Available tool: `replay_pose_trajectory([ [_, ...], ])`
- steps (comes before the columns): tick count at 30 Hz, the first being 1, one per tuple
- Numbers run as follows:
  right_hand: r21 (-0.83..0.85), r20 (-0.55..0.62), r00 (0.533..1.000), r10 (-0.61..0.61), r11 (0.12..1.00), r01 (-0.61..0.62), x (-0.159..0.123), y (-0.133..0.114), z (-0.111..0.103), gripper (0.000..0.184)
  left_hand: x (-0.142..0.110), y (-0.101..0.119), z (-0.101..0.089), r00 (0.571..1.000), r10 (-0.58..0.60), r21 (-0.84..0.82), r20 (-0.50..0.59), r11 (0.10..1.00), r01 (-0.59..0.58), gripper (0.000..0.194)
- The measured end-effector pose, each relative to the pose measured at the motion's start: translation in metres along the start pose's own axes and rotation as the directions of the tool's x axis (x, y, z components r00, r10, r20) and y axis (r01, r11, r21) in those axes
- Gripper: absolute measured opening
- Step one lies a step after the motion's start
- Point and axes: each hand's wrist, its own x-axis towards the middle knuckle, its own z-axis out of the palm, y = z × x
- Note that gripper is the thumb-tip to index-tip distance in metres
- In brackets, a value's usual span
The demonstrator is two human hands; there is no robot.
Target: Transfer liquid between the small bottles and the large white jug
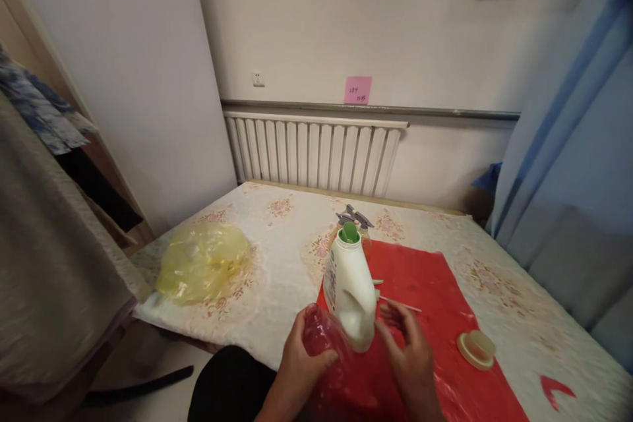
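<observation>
My left hand [306, 359] is closed around a see-through pink bottle [321, 336], whose lower part blends into the red sheet behind it. My right hand [408, 349] has its fingers apart and slightly curled, at the right side of a white detergent jug [351, 283]. Nothing shows in that hand. Capless and leaning a little, the jug has a green spout [349, 233] in its neck. Just beyond the right fingers lies a white sprayer tube [400, 303], its head partly hidden by the jug. A pale cap [477, 349] rests farther right.
A red plastic sheet [420, 264] covers part of the flowered tablecloth [277, 244]. Grey trigger sprayers [353, 216] stand behind the jug. A crumpled yellow bag [202, 264] lies at left, a red scrap [556, 390] at right. A radiator [316, 151] and blue curtain [558, 178] border the table.
</observation>
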Motion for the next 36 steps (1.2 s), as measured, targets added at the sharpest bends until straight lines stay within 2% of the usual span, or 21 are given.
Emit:
replay_pose_trajectory([
  [2, 0.033, -0.024, 0.998, 0.054, 0.998, -0.053, 0.016, 0.004, 0.006, 0.048, 0.002, -0.004, -0.006, 1.000, 0.002, -0.040, -0.013, 0.999, -0.003, 0.078],
  [6, 0.004, 0.088, 0.986, 0.139, 0.990, -0.140, 0.034, 0.005, 0.028, 0.045, 0.002, -0.010, -0.015, 0.999, -0.039, -0.047, -0.034, 0.998, 0.037, 0.079],
  [10, -0.063, 0.076, 0.978, 0.194, 0.980, -0.190, 0.033, -0.001, 0.043, 0.041, -0.001, -0.008, -0.022, 0.997, -0.034, -0.022, -0.063, 0.999, 0.033, 0.080],
  [14, -0.070, 0.021, 0.975, 0.221, 0.973, -0.219, 0.031, -0.001, 0.052, 0.048, -0.002, -0.003, -0.028, 0.998, -0.017, 0.043, -0.067, 0.999, 0.020, 0.073],
  [19, -0.112, -0.004, 0.962, 0.273, 0.956, -0.272, 0.031, 0.004, 0.060, 0.055, 0.001, -0.012, -0.037, 0.992, -0.005, 0.077, -0.128, 0.997, 0.015, 0.077],
  [21, -0.110, -0.006, 0.961, 0.276, 0.955, -0.275, 0.031, 0.004, 0.061, 0.056, 0.002, -0.017, -0.039, 0.992, -0.023, 0.085, -0.122, 0.996, 0.034, 0.078],
  [27, -0.098, -0.028, 0.962, 0.271, 0.957, -0.273, 0.029, -0.004, 0.063, 0.054, 0.004, -0.024, -0.032, 0.999, -0.049, 0.140, 0.002, 0.989, 0.048, 0.068],
  [33, -0.112, -0.031, 0.961, 0.275, 0.954, -0.277, 0.028, -0.006, 0.064, 0.050, 0.017, -0.046, -0.020, 0.996, 0.070, 0.344, -0.053, 0.938, -0.047, 0.073],
  [36, -0.130, -0.041, 0.959, 0.282, 0.950, -0.285, 0.028, -0.004, 0.064, 0.049, 0.022, -0.053, -0.016, 0.996, 0.085, 0.415, -0.031, 0.908, -0.064, 0.071],
])
